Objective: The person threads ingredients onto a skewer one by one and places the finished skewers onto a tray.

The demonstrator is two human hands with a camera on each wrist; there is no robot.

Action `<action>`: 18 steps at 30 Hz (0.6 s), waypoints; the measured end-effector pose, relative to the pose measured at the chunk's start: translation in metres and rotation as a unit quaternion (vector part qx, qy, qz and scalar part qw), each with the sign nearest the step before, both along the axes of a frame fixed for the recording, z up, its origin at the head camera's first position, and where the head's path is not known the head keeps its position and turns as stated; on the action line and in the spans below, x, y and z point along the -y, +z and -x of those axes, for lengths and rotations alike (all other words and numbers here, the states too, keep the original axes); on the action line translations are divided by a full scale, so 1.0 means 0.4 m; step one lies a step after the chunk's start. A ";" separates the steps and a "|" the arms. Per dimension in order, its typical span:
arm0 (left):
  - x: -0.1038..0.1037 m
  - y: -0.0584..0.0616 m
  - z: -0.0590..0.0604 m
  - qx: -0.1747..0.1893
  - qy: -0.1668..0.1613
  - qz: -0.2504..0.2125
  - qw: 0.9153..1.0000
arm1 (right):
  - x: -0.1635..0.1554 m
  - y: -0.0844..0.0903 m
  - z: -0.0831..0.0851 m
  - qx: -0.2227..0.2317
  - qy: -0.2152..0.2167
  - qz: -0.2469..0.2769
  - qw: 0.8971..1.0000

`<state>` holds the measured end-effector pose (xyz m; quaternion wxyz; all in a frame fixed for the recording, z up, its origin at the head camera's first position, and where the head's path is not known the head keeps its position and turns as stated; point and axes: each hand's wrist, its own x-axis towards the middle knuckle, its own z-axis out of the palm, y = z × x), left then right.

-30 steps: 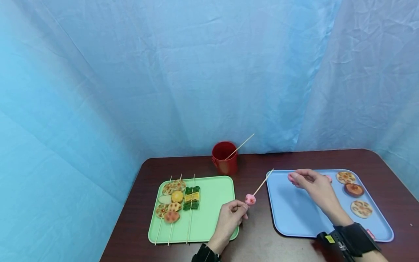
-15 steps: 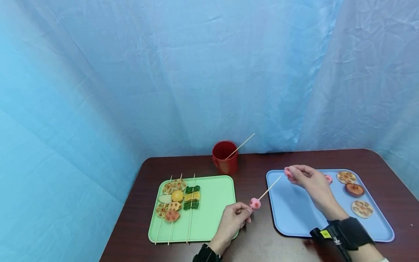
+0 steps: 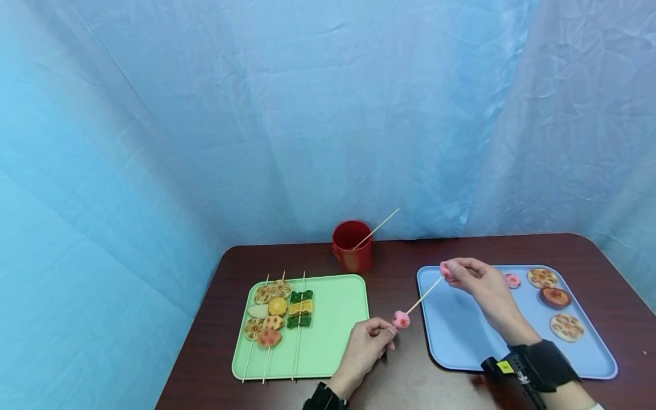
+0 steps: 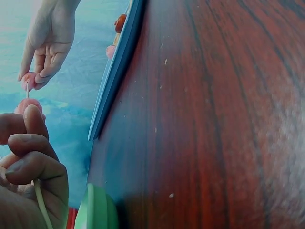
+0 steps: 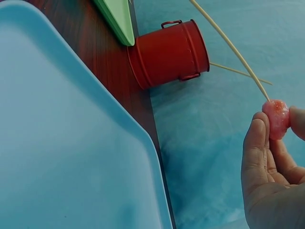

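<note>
My left hand (image 3: 365, 348) grips a thin wooden skewer (image 3: 424, 295) just below a pink food piece (image 3: 401, 320) threaded on it. In the left wrist view the skewer's lower end (image 4: 41, 205) runs out under the curled fingers. Above the blue tray's left part, my right hand (image 3: 479, 285) pinches a second pink piece (image 5: 276, 118) between thumb and fingertips. The skewer's tip meets this piece in the right wrist view; how deep it goes in cannot be told. Another pink piece (image 3: 512, 281) lies on the blue tray (image 3: 456, 347) behind the right hand.
Left on the table, a green tray (image 3: 333, 296) bears several loaded skewers. A red bucket (image 3: 353, 250) with one bare skewer (image 3: 381, 225) leaning in it stands at the back. Lotus root slices (image 3: 566, 327) and a brown mushroom-like piece (image 3: 555, 297) lie on the blue tray.
The left hand has shifted slightly right with the skewer. My right hand has moved a little left and up, bringing its pink piece to the skewer's tip.
</note>
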<state>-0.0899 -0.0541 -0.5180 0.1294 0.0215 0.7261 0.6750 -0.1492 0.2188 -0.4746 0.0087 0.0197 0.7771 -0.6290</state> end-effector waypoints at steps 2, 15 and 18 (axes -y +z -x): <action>0.000 0.000 0.000 -0.003 0.002 -0.004 1.000 | 0.003 0.001 0.000 0.001 0.001 0.004 1.000; -0.019 0.003 -0.004 0.004 0.022 -0.024 0.999 | 0.034 -0.002 -0.007 0.012 0.006 0.012 1.000; -0.024 0.004 -0.004 0.003 0.025 -0.025 0.999 | 0.044 -0.004 -0.014 0.021 0.011 0.008 1.000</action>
